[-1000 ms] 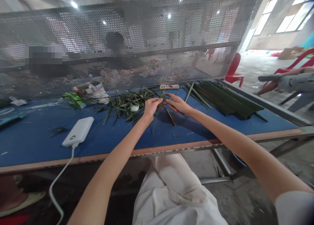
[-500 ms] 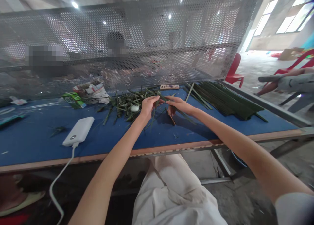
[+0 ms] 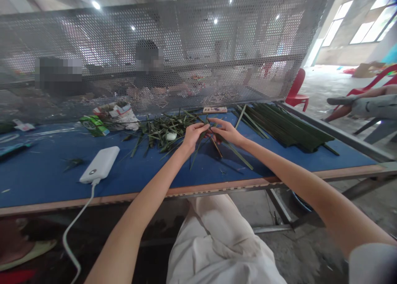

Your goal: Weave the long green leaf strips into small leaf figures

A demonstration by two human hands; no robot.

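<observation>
Close together over the blue table (image 3: 173,178), my left hand (image 3: 194,136) and my right hand (image 3: 227,132) pinch long green leaf strips (image 3: 240,156). One strip trails from the right hand toward the table's front edge; another hangs below the left fingers. A thin brown stick (image 3: 217,148) slants down beneath the hands; whether a hand touches it I cannot tell. Left of my hands lies a heap of cut leaf pieces (image 3: 158,131) with a white egg-shaped object (image 3: 170,136) on it. The fingertips partly hide the strips.
A stack of long green leaves (image 3: 288,129) lies on the right. At left are a white power bank (image 3: 101,164) with its cable, a green packet (image 3: 94,126) and a crumpled bag (image 3: 120,114). Behind rises a perforated metal screen (image 3: 198,48), with people beyond.
My left hand has moved slightly right, closer to the right hand. The strip from my right hand now reaches farther out over the table.
</observation>
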